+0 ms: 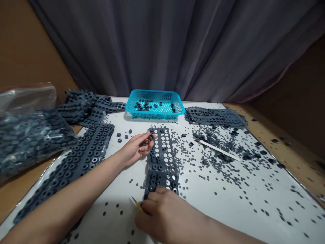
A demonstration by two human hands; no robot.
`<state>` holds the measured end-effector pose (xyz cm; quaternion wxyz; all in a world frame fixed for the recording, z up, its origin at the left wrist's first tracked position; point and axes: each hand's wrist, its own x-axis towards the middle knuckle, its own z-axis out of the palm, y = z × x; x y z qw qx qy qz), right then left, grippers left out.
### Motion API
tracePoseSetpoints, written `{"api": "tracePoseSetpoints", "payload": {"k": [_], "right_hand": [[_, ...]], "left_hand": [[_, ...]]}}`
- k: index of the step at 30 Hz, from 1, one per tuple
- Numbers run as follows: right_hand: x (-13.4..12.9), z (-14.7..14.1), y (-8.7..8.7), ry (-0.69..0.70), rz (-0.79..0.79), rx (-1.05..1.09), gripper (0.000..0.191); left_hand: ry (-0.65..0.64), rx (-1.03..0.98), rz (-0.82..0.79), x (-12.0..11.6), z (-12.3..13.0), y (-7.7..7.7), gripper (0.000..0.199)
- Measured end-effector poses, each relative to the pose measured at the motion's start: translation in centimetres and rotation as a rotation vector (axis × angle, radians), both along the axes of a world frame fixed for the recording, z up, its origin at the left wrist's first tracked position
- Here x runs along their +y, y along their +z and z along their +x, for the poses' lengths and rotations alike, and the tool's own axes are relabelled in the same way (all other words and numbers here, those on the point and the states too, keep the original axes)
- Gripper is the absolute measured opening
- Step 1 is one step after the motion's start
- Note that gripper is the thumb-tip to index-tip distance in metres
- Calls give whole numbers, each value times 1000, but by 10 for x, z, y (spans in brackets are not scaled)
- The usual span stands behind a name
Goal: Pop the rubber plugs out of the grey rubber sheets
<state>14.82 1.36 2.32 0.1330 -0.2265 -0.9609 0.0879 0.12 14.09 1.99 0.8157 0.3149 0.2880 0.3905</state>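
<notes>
My left hand [135, 147] is closed, its thumb and fingers pinching a small black rubber ring [151, 137] above the far end of a dark perforated rubber sheet [162, 173]. Many holes in this sheet show white through them, while others still carry raised round pieces. Across the sheet's near end lies my right hand [165, 211], fingers curled around a thin yellow pointed tool [137, 205]. Its tip points up and to the left; the rest is hidden in the hand. A few loose black pieces [126, 136] lie left of my left hand.
A blue basket [154, 117] with some black pieces stands at the back. Sheets full of rings [83, 156] and a clear bag [33, 142] lie left. On the right are a stacked sheet pile [215, 117], a white stick [219, 150] and scattered small discs [223, 169].
</notes>
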Motion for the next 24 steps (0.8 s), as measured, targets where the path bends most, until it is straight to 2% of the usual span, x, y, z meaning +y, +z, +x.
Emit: {"api": "tracePoseSetpoints", "payload": {"k": [5,11,16,18,21,24], "right_hand": [[0,0,0,12,-20,-30,10],[-2,1,6,47,-213,-3,17],[3,5,13,56,-281,185,17],[13,10,20,-40,-211,384,15],[33,23,28,-342,-30,683,17],[49,34,27,-523,-48,676,20]], "left_hand": [[-35,-13,1,0,0,0,25],[-63,-11,4,0,-1,-1,25],[-39,50,41,-1,0,2,24],[-32,124,79,-2,1,3,24],[-97,222,174,-6,2,3,28],[-192,261,267,-12,4,2,33]]}}
